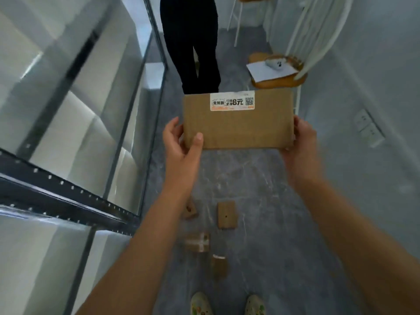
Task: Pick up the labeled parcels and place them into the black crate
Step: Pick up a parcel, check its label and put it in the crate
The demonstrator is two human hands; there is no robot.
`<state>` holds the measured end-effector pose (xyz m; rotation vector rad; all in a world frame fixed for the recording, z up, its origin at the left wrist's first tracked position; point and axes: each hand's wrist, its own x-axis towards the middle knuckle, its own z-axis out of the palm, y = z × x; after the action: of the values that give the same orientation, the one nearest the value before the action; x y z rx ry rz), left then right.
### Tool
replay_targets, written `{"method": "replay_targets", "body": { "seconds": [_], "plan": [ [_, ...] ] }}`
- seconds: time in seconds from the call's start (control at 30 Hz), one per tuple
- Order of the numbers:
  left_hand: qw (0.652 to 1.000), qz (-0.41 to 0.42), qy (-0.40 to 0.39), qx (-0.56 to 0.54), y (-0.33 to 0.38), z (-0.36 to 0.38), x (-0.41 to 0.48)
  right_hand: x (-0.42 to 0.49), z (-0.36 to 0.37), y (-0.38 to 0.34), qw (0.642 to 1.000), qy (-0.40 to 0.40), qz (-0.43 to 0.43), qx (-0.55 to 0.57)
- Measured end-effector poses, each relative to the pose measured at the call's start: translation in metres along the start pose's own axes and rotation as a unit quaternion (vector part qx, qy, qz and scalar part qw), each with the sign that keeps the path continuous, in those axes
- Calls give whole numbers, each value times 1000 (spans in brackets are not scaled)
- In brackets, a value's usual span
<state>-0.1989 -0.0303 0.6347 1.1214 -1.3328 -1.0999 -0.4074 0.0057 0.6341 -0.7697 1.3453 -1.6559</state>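
Note:
A flat brown cardboard parcel [238,123] with a white printed label near its far edge is held in the air at chest height. My left hand [181,144] grips its left edge, thumb on top. My right hand [300,142] holds its right edge, fingers curled round the side. Several smaller cardboard parcels [226,214] lie on the grey floor below, between my arms. No black crate is in view.
A metal shelving rack [68,196] with white shelves runs along the left. Another person's dark-trousered legs [193,53] stand just beyond the parcel. A white wire chair [279,71] with paper on its seat is at the right. A grey wall closes the right side.

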Motion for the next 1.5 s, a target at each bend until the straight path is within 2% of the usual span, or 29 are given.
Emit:
{"method": "replay_targets", "body": {
  "seconds": [0.17, 0.33, 0.5, 0.6, 0.7, 0.83, 1.03, 1.13, 1.5],
  "plan": [
    [998, 67, -3, 3, 73, -17, 2, -4, 32, -72, 997, -14, -75, -1],
    [993, 115, -28, 27, 128, -33, 10, -11, 46, -126, 976, -48, -197, -81],
    [981, 187, -60, -6, 180, -30, 9, -15, 45, -163, 962, -76, -251, -78],
    [981, 167, -35, -93, 198, -22, 5, -20, 42, -174, 954, -76, -282, -68],
    [984, 136, 8, -117, 208, -13, -2, -26, 38, -178, 946, -80, -308, -57],
    [982, 155, 9, -104, 214, -7, -10, -35, 32, -180, 942, -99, -316, -47],
    [977, 177, -7, -115, 214, -3, -22, -46, 24, -192, 954, -103, -282, 10],
    [974, 197, -28, -109, 213, 2, -29, -55, 18, -198, 954, -96, -284, -15],
    [960, 194, -137, -148, 213, 67, -24, -72, -45, -211, 946, 31, -322, -27]
  ]
}}
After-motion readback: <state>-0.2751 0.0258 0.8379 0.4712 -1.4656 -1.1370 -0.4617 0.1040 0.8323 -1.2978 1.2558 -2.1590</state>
